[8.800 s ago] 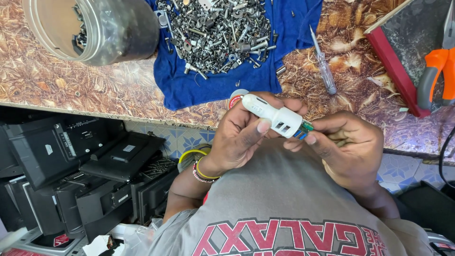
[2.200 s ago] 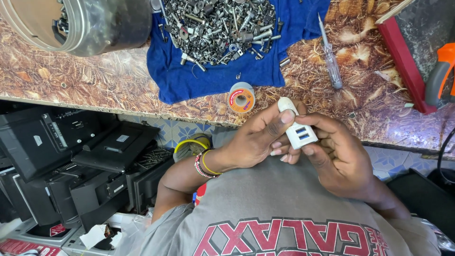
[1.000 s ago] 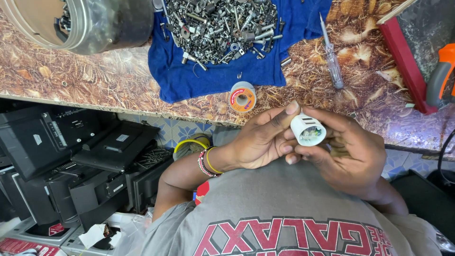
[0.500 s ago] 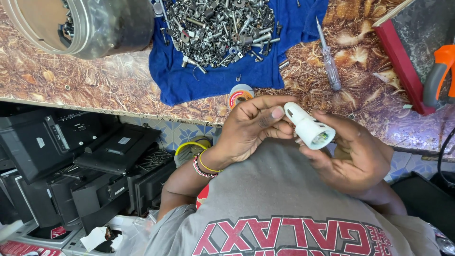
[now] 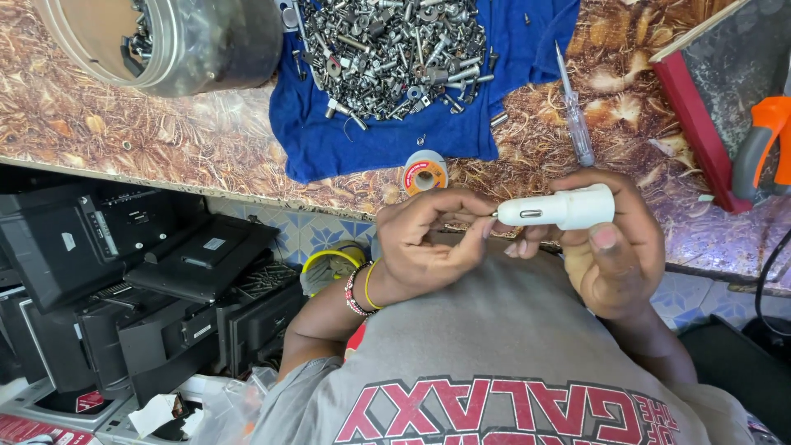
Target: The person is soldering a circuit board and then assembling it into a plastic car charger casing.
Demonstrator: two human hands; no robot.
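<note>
My right hand [image 5: 620, 257] grips the body of a white car charger plug [image 5: 562, 209], which lies level with its metal tip pointing left. The fingers of my left hand [image 5: 427, 244], with beaded bracelets at the wrist, pinch that tip. Both hands hover over my grey printed shirt, just in front of the table edge [image 5: 124, 152].
On the patterned table lie a blue cloth [image 5: 371, 140] heaped with screws and bolts [image 5: 391, 45], a small orange-centred roll [image 5: 424, 173], a clear-handled screwdriver [image 5: 574, 111], a metal tin [image 5: 173, 41], a red-edged tray [image 5: 700, 124] and an orange-handled tool [image 5: 762, 144]. Black electronic boxes [image 5: 124, 272] are stacked below left.
The charger has turned from showing its round end to the camera to lying level, tip to the left. My left fingers have moved onto the tip.
</note>
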